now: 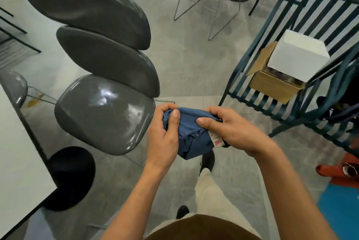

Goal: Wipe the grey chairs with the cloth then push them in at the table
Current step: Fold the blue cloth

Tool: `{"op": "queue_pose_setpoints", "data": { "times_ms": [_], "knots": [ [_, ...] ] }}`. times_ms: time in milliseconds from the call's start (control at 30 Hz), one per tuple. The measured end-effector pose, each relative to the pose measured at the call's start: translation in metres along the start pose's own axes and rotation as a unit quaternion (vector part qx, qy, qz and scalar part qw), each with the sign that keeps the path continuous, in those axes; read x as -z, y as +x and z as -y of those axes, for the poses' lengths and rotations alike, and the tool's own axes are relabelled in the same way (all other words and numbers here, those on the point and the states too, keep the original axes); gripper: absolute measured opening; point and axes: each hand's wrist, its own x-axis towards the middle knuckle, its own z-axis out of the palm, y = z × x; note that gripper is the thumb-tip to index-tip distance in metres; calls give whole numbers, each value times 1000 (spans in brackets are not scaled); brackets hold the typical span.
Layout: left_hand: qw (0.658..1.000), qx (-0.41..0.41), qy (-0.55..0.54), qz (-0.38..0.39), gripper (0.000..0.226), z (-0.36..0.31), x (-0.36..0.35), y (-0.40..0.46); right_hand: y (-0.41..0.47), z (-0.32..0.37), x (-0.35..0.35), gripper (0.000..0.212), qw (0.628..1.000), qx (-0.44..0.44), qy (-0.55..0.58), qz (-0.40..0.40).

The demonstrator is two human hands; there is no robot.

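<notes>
Hands at centre frame, our left hand (165, 135) and right hand (231, 129) both gripping the blue cloth (191, 133) (bunched), fingers curled round it, grey chair (101, 111) just left, white surface (17, 152) at lower left.

table (17, 154) cut off left; cloth (191, 129) label perhaps illegible.
</notes>
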Motion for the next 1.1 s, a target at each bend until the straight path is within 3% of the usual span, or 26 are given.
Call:
{"op": "queue_pose_setpoints", "data": {
  "times_ms": [500, 767, 1100],
  "knots": [
    [999, -15, 2, -37, 6, -50, -103, 205, 158, 69, 169, 22, 999, 24, 4, 31],
    [997, -21, 1, -74, 9, -45, -119, 314, 268, 112, 214, 22, 997, 52, -24, 60],
    [988, 27, -11, -153, 7, -24, -116, 463, 432, 175, 248, 19, 991, 21, -54, 120]
  ]
}}
